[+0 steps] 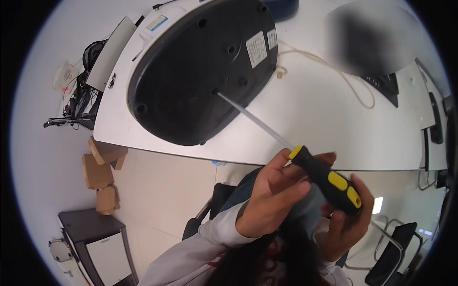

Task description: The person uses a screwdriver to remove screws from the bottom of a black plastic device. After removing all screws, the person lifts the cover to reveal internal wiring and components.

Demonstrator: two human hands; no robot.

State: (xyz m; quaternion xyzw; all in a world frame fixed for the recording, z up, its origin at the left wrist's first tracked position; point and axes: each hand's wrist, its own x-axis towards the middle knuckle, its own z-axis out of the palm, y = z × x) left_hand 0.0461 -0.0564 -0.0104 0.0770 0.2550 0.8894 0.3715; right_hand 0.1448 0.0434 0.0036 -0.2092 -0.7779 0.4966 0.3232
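A screwdriver with a black and yellow handle and a long metal shaft slants across the front edge of the table. Its tip meets or overlaps a small hole in an oval black plastic base, which lies underside up. My left hand has its fingers curled about the front of the handle, near the yellow collar, with the thumb alongside. Round the rear end of the handle close the fingers and thumb of my right hand. Several round recesses and two white labels show on the base.
The white table carries a beige cable right of the base and a blurred round shape at far right. Cardboard boxes and a dark cabinet stand on the floor at left. A black chair is at lower right.
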